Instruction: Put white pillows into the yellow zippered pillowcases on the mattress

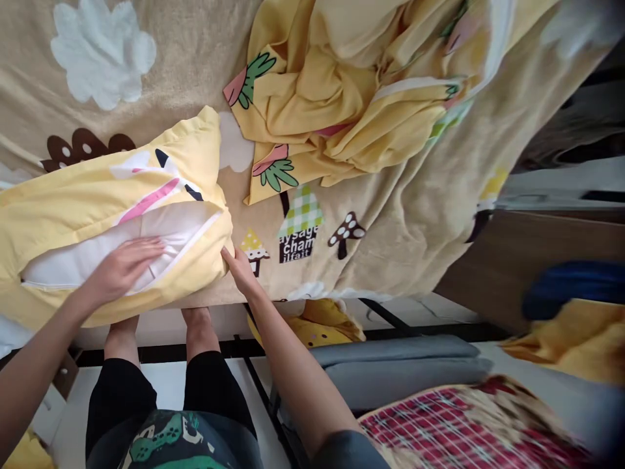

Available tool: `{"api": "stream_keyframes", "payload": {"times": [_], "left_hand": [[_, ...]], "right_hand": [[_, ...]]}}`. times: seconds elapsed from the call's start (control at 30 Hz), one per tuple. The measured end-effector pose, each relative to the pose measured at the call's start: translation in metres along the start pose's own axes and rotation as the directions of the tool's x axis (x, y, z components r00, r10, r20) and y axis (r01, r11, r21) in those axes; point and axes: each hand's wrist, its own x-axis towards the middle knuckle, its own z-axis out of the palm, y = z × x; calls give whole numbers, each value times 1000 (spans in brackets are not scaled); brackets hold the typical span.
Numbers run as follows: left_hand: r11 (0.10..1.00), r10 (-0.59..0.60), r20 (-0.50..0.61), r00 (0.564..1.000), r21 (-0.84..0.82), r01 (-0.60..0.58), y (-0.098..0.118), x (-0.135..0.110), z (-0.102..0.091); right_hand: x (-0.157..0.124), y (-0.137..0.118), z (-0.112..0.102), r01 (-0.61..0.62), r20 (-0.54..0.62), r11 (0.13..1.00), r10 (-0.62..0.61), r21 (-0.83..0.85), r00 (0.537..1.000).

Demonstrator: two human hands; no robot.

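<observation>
I'm looking down at the bed edge: a soft, buttery yellow pillowcase (73, 202), smooth cotton by the look of it, lies lengthwise at the left of the bed, near its edge. Its mouth gapes toward me. Inside shows the white pillow (166, 225), plump and slightly creased, framed by the case's white hem. A pink stripe and dark marks are printed across the yellow cloth.

Under it lies the beige blanket (195, 58), fuzzy and fleece-like, with a fluffy white cloud patch, brown scalloped shapes, small mushrooms and a green checked tree. Up top sits a crumpled yellow sheet (342, 98) with a carrot print, heaped in deep folds, just beyond the pillowcase's far corner.

Now the grip. My left hand (122, 267) is spread flat, fingers extended and slightly apart, palm pressing on the white pillow inside the opening, clasping nothing. My right hand (241, 267) is at the case's near corner, fingers closed on the yellow hem where it bunches.

Lower right there's a red plaid cushion (439, 417), blurred, woven-looking.
</observation>
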Motion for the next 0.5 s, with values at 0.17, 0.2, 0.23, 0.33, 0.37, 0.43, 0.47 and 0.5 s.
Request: {"api": "stream_keyframes", "payload": {"times": [0.17, 0.2, 0.23, 0.33, 0.37, 0.43, 0.47, 0.5], "left_hand": [[994, -114, 136, 984, 17, 112, -30, -79, -34], [990, -122, 155, 980, 86, 110, -33, -89, -28], [984, -129, 164, 978, 140, 106, -36, -95, -20], [971, -220, 91, 971, 119, 209, -40, -109, -4], [954, -295, 31, 955, 71, 293, -40, -114, -5], [890, -449, -152, 881, 16, 456, -39, -129, -22], [865, -481, -254, 839, 20, 502, -37, -138, -35], [858, -471, -335, 816, 41, 512, -34, -148, -51]], "right_hand": [[6, 8, 4, 42, 2, 998, -42, -48, 999], [4, 10, -3, 49, -11, 995, -50, -87, 999], [3, 11, -9, 58, -26, 990, -62, -131, 998], [-3, 12, -22, 98, -67, 960, -119, -264, 991], [-6, 10, -25, 114, -78, 947, -144, -301, 987], [-15, 4, -30, 145, -107, 920, -195, -363, 975], [-23, 0, -33, 158, -125, 907, -223, -391, 967], [-33, -4, -36, 169, -146, 893, -250, -416, 957]]}}
